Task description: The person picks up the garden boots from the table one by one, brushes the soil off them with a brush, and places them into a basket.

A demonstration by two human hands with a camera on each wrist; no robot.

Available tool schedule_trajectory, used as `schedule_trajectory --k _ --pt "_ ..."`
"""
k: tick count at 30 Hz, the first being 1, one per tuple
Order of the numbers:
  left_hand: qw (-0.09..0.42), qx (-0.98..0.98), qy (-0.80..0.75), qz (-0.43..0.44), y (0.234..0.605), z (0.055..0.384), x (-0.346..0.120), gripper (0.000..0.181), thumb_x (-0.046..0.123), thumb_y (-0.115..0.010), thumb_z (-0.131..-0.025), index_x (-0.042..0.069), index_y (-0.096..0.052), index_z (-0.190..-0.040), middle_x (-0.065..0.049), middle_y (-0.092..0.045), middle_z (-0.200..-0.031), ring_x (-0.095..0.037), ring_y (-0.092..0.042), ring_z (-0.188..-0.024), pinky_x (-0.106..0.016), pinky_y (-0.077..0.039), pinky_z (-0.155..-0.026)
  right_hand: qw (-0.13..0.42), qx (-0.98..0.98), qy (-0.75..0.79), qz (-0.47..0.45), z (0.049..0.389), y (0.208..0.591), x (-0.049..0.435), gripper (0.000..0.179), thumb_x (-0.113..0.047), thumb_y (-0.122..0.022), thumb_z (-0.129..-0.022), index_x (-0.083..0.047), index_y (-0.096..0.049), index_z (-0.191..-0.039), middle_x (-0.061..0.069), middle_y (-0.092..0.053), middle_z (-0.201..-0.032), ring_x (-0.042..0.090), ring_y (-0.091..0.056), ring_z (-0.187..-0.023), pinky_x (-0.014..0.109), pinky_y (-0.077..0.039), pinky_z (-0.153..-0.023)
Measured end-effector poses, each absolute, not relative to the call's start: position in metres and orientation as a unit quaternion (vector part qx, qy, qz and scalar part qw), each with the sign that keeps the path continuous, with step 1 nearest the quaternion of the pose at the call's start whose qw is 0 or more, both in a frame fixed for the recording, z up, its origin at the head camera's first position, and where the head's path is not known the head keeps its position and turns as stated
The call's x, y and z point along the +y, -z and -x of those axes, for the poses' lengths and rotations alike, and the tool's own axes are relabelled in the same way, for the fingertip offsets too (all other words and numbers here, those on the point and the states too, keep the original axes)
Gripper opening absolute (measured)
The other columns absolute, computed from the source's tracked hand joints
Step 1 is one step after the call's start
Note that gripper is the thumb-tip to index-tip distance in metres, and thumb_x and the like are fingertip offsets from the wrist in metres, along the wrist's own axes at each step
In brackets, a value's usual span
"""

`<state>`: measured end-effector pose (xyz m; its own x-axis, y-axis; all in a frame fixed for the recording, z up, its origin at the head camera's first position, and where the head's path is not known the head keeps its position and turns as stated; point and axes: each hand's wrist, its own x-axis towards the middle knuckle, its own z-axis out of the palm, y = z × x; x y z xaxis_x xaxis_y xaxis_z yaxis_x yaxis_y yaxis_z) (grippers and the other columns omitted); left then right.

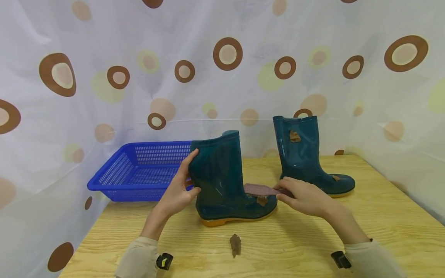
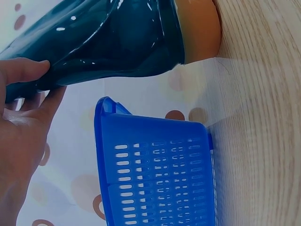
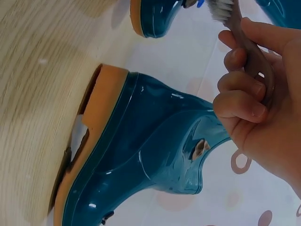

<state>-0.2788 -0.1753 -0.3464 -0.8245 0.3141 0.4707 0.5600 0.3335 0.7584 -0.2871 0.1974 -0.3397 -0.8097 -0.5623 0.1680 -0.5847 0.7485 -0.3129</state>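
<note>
A dark teal rubber boot (image 1: 219, 177) with an orange sole stands upright on the table, toe to the right. My left hand (image 1: 178, 193) grips the back of its shaft, thumb on the near side, also seen in the left wrist view. In my right hand (image 1: 306, 195) is a pinkish-brown scrubbing brush (image 1: 259, 189), fingers curled round its handle. The brush head lies over the boot's instep, with its white bristles (image 3: 220, 9) visible in the right wrist view. A brown patch (image 1: 262, 200) sits on the toe, just under the brush.
A second teal boot (image 1: 300, 150) stands behind at the right, with brown patches on shaft and toe. At the left back is a blue perforated plastic basket (image 1: 114, 170). One loose brown scrap (image 1: 235, 245) lies on the wooden table (image 1: 194, 251) in front.
</note>
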Motion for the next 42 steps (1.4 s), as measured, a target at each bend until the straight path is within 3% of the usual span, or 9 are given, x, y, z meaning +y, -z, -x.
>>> schedule_trajectory --k 22,42 --pt "0.119 -0.811 0.505 0.272 0.345 0.278 -0.174 0.108 -0.016 -0.063 -0.082 0.045 -0.013 -0.156 -0.011 -0.023 -0.161 -0.040 -0.051 -0.127 -0.057 -0.048 -0.103 0.021 -0.945 -0.144 -0.291 0.288 0.333 0.206 0.013 -0.030 -0.061 -0.099 -0.022 -0.066 -0.106 -0.010 -0.056 -0.090 0.005 -0.046 -0.073 0.025 -0.039 -0.062" --pt "0.116 -0.810 0.508 0.268 0.346 0.279 -0.178 0.108 -0.016 -0.063 -0.083 0.046 -0.014 -0.156 -0.011 -0.023 -0.161 -0.041 -0.050 -0.129 -0.059 -0.047 -0.103 0.026 -0.945 -0.153 -0.290 0.290 0.330 0.215 0.016 -0.030 -0.061 -0.099 -0.019 -0.069 -0.108 -0.010 -0.057 -0.090 0.005 -0.048 -0.073 0.025 -0.040 -0.062"
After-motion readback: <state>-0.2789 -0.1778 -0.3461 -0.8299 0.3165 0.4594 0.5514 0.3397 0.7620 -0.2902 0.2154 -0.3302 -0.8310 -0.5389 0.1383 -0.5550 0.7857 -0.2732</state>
